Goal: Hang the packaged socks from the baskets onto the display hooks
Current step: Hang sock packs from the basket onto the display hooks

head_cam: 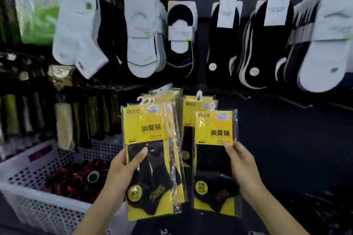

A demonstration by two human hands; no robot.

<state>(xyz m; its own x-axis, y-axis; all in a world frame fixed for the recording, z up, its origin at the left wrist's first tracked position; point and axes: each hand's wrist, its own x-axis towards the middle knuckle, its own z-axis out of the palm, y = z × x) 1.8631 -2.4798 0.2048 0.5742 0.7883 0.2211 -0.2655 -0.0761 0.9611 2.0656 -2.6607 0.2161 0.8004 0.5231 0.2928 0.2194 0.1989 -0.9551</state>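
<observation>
Two hands raised. Left hand (124, 170) grips stack of sock packs (147, 131) at 6 o'clock; right hand (242, 160) pinches single pack (214, 158), fingers mostly hidden behind. Basket (47, 208) at 8 o'clock, contents blurred.

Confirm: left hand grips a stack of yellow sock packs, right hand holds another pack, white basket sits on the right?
No: in the head view the white basket sits on the left. The left hand does grip the stack, the right hand another pack.
</observation>
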